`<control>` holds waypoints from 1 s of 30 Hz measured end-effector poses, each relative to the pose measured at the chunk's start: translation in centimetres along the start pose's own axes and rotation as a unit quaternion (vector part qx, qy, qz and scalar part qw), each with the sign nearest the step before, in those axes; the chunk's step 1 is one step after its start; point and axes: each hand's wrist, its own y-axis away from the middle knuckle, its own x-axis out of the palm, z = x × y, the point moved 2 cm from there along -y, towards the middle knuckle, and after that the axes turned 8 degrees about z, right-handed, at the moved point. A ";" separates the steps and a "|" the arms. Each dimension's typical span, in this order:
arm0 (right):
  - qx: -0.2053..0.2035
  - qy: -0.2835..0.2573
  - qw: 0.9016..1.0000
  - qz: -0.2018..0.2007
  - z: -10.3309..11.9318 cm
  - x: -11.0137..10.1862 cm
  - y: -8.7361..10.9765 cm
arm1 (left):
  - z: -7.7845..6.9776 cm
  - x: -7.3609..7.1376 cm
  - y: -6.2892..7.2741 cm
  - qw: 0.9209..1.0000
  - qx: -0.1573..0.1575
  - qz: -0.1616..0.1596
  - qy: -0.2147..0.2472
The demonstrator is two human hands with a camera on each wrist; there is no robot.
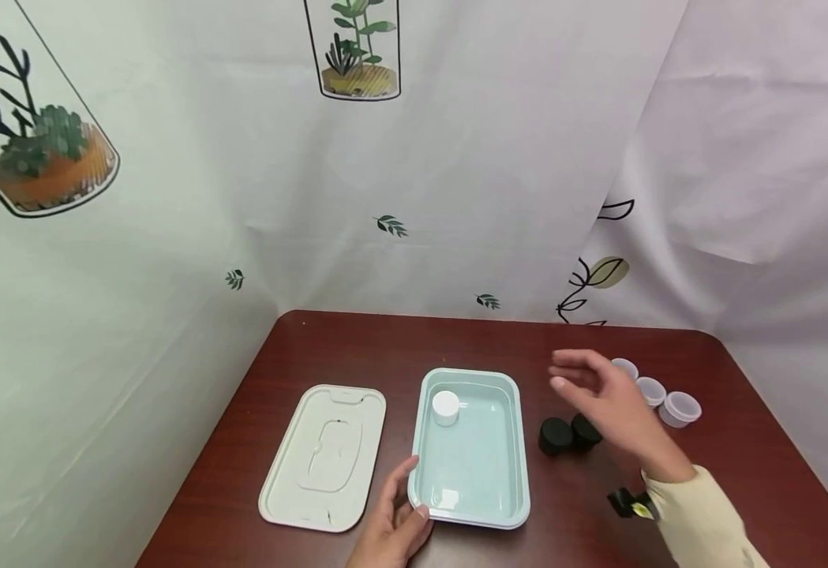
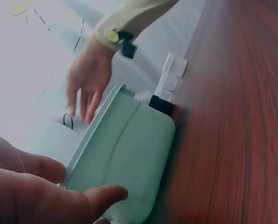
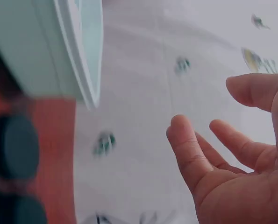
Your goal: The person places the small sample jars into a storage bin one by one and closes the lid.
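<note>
A pale green rectangular plastic container (image 1: 481,465) stands on the table, a small white round jar (image 1: 445,407) in its far left corner. My left hand (image 1: 395,521) grips the container's near left corner; in the left wrist view the thumb (image 2: 106,198) lies against its side wall. To the right, my right hand (image 1: 616,402) is raised with nothing in it, fingers loosely bent and apart from the thumb, as the right wrist view also shows. Below and beside that hand are two black round jars (image 1: 556,436), and past it several small translucent lidded cups (image 1: 680,408).
A whitish rectangular lid (image 1: 324,461) lies flat on the table left of the container. The dark red wooden table (image 1: 385,343) meets a printed white cloth (image 1: 456,197) at its back and sides. A black strap (image 1: 623,502) shows at the right sleeve.
</note>
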 end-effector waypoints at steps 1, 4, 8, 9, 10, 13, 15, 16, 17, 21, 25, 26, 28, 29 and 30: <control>0.003 0.005 1.000 -0.014 -0.3 -0.8 0.8 | 0.1 0.0 0.0 1.000 -0.001 0.001 0.008; 0.023 0.035 0.998 -0.049 -1.1 -3.3 3.3 | 0.2 0.0 -0.1 1.000 -0.003 0.004 0.019; 0.071 0.039 0.994 -0.079 -2.8 -5.6 6.2 | 0.1 0.0 -0.1 1.000 -0.005 -0.001 0.016; 0.079 0.044 0.992 -0.084 -3.3 -6.0 6.8 | 0.1 0.0 -0.1 1.000 -0.005 -0.001 0.016; 0.087 0.047 0.991 -0.090 -3.8 -6.3 7.4 | 0.1 0.0 -0.1 1.000 -0.006 -0.004 0.015; 0.101 0.044 0.988 -0.105 -5.2 -6.9 9.0 | 0.1 0.1 -0.1 1.000 -0.008 -0.005 0.014; 0.109 0.040 0.987 -0.112 -6.3 -7.1 9.9 | 0.1 0.1 -0.1 1.000 -0.010 -0.005 0.013; 0.111 0.037 0.987 -0.114 -6.8 -7.1 10.4 | 0.1 0.1 -0.1 1.000 -0.011 -0.006 0.011; 0.111 0.034 0.986 -0.117 -7.3 -7.1 10.8 | 0.1 0.1 -0.1 1.000 -0.012 -0.006 0.010; 0.118 0.038 0.984 -0.127 -8.9 -6.8 12.4 | 0.1 0.1 -0.1 1.000 -0.011 -0.007 0.009; 0.143 0.043 0.980 -0.135 -10.2 -6.3 13.3 | 0.0 0.1 -0.1 1.000 -0.010 -0.011 0.011; 0.151 0.045 0.978 -0.134 -10.4 -6.2 13.5 | 0.0 0.1 -0.2 1.000 -0.011 -0.013 0.011; 0.167 0.048 0.976 -0.132 -10.9 -5.9 13.9 | 0.0 0.2 -0.2 1.000 -0.013 -0.014 0.011; 0.174 0.044 0.975 -0.130 -11.1 -5.8 14.0 | -0.1 0.2 -0.2 1.000 -0.014 -0.015 0.010; 0.181 0.038 0.974 -0.128 -11.3 -5.6 14.2 | -0.1 0.2 -0.2 1.000 -0.015 -0.015 0.011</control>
